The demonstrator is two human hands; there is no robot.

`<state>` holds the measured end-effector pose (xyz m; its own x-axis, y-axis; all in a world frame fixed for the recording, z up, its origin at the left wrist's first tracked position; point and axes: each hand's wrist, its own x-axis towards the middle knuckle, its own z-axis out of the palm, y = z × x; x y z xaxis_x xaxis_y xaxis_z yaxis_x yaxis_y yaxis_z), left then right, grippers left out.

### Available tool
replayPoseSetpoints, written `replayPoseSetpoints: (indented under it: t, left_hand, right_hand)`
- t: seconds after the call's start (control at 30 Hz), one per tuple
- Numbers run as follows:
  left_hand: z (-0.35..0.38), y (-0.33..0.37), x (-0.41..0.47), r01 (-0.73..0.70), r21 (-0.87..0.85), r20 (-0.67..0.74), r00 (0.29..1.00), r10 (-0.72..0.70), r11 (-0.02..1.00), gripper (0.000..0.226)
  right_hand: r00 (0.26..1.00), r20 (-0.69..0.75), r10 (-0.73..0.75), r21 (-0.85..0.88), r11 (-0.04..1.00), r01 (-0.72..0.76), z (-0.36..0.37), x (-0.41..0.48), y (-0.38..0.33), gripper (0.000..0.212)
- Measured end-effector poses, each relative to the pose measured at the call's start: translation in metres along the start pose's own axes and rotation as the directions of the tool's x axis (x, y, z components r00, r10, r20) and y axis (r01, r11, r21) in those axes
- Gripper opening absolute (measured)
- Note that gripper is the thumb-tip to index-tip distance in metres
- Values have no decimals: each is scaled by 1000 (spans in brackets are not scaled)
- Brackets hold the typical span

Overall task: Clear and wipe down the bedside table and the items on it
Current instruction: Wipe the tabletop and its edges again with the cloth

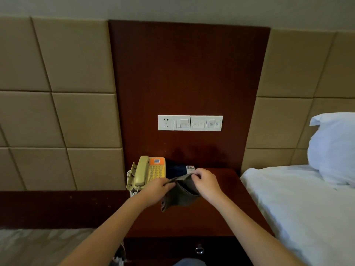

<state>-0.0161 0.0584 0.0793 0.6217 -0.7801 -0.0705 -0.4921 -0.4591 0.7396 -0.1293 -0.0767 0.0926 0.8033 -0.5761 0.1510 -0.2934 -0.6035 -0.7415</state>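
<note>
A grey-brown cloth (182, 192) hangs above the dark wooden bedside table (226, 204), held up by its top edge. My left hand (156, 191) pinches the cloth's left corner and my right hand (206, 182) pinches its right corner. At the table's back left sits a beige telephone (147, 173) with an orange panel and a coiled cord. Behind the cloth lie a dark blue flat item (175, 169) and a small white remote control (190, 169), both partly hidden by my hands.
A white-sheeted bed (299, 208) with a pillow (334, 148) adjoins the table on the right. A second bed's cover (44, 244) is at the lower left. White sockets and switches (190, 123) sit on the wooden wall panel. The drawer has a metal knob (199, 250).
</note>
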Motion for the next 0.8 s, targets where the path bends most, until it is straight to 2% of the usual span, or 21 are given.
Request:
replayPoseSetpoints:
  t: [0.1, 0.2, 0.3, 0.5, 0.63, 0.8]
  left_hand:
    - [-7, 15, -1, -82, 79, 18, 997, 81, 993, 26]
    - [-6, 37, -3, -163, 33, -45, 985, 165, 986, 32]
    - [-4, 49, -1, -246, 96, -93, 962, 255, 964, 19]
    - [-13, 62, -1, -270, 158, -156, 943, 294, 950, 12]
    - [-28, 86, 2, -234, 211, -200, 940, 276, 949, 13]
    - [-55, 101, -4, -205, 247, -247, 932, 266, 947, 25]
  right_hand:
    - [999, -46, -30, 14, 999, 30, -7, 2, -3, 17]
    - [994, -65, -92, -20, 996, 91, -14, 3, -9, 15]
    - [987, -35, -157, -77, 985, 154, -22, 2, -13, 13]
    - [967, 18, -253, -249, 936, 249, -47, -9, -17, 13]
    - [961, -92, -261, -130, 960, 249, -55, -8, -32, 11]
    - [960, -186, -212, -7, 977, 214, -68, -2, -44, 12]
